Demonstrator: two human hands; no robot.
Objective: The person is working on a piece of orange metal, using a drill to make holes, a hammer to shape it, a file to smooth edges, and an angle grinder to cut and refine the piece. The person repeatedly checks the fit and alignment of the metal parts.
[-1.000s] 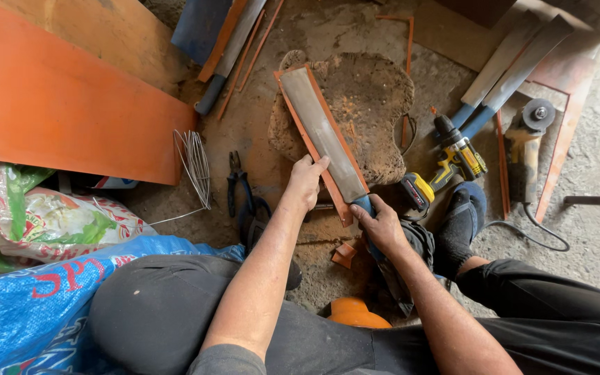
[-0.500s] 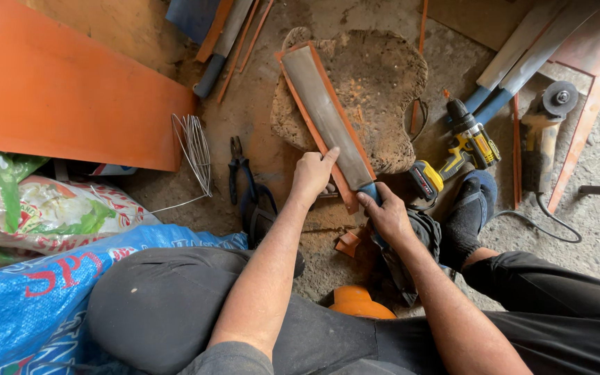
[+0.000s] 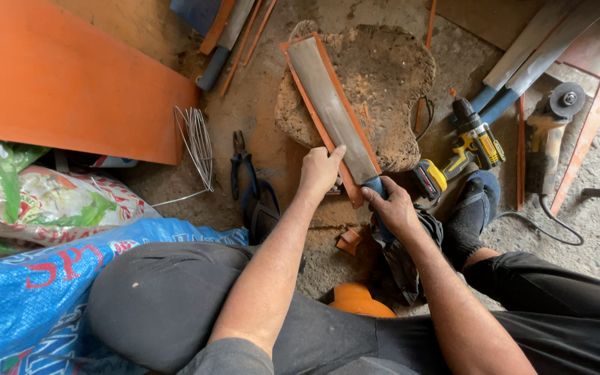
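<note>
A long flat steel blade (image 3: 328, 104) with a blue handle lies inside an orange sheath piece (image 3: 300, 80) on a worn wooden block (image 3: 390, 76). My right hand (image 3: 392, 207) grips the blue handle at the blade's near end. My left hand (image 3: 319, 170) presses on the near end of the orange sheath, fingers resting against the blade's edge. I sit on the ground with my knees spread either side.
A yellow cordless drill (image 3: 463, 146) and an angle grinder (image 3: 553, 125) lie to the right. Pliers (image 3: 241, 167) and a wire coil (image 3: 196, 142) lie to the left. An orange board (image 3: 57, 83), printed sacks (image 3: 43, 201), more blue-handled blades (image 3: 522, 62) and an orange round object (image 3: 355, 298) surround me.
The view has shifted slightly nearer. Both hands stay on the blade and sheath; my left hand has slid a little along the sheath's near end.
</note>
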